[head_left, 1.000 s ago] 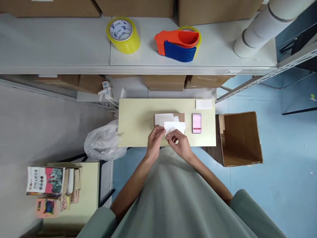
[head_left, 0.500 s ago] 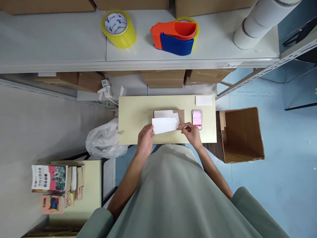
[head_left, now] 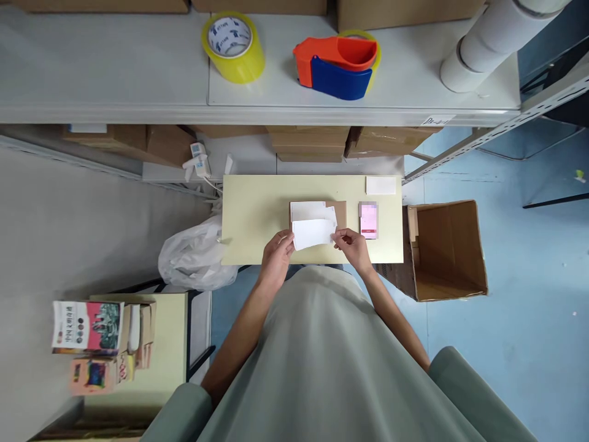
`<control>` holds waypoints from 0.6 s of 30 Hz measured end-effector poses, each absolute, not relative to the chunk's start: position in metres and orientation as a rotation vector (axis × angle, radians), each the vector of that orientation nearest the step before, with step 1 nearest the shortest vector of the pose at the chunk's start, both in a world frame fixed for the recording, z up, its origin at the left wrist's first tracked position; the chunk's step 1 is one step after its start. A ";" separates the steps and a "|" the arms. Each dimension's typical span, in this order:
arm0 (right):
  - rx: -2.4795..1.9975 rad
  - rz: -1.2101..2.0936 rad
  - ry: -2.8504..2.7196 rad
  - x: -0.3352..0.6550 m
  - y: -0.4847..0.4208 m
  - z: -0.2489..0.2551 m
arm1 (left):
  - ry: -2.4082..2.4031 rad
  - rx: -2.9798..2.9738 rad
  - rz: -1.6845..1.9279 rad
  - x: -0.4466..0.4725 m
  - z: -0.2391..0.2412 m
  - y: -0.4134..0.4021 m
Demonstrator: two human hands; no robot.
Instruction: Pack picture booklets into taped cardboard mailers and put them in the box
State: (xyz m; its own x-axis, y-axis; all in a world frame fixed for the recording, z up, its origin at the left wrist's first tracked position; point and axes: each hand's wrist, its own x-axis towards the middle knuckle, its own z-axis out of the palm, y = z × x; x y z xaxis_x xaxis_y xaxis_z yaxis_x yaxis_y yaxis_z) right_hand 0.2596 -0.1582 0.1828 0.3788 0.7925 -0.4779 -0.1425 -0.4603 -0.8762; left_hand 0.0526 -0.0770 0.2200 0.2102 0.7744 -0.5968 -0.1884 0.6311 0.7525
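Observation:
My left hand [head_left: 277, 255] and my right hand [head_left: 352, 244] each pinch one end of a white paper slip [head_left: 313, 233], held flat just above the near edge of a small pale yellow table [head_left: 251, 215]. Behind the slip lies a small brown cardboard packet [head_left: 341, 213] with white papers [head_left: 307, 210] on top. A phone with a pink screen [head_left: 369, 220] lies to the right of the packet, close to my right hand. A white card [head_left: 380, 185] sits at the table's far right corner.
An open cardboard box [head_left: 448, 248] stands on the blue floor right of the table. A white plastic bag [head_left: 196, 258] lies at its left. The shelf above holds a yellow tape roll [head_left: 234, 46], an orange-blue tape dispenser [head_left: 338, 64] and white rolls [head_left: 488, 43]. Books [head_left: 87, 328] lie lower left.
My hands were close together over the slip a second ago. They have drawn apart, stretching the white slip out between them, and now hold it a little closer in.

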 end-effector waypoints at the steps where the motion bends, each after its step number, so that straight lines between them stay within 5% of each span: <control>1: -1.699 1.239 -0.586 0.259 -0.159 0.182 | 1.175 0.604 0.723 0.051 0.218 -0.077; 18: -1.946 1.208 -0.722 0.263 -0.171 0.156 | 1.302 0.730 0.577 0.038 0.145 -0.086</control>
State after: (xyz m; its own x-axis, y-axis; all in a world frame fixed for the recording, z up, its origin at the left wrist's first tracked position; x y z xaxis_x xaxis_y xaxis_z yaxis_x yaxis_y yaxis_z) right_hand 0.2632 -0.1705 0.1557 0.4029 0.7627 -0.5058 0.0843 -0.5813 -0.8093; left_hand 0.0379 -0.0863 0.1454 0.1850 0.7425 -0.6438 0.0216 0.6519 0.7580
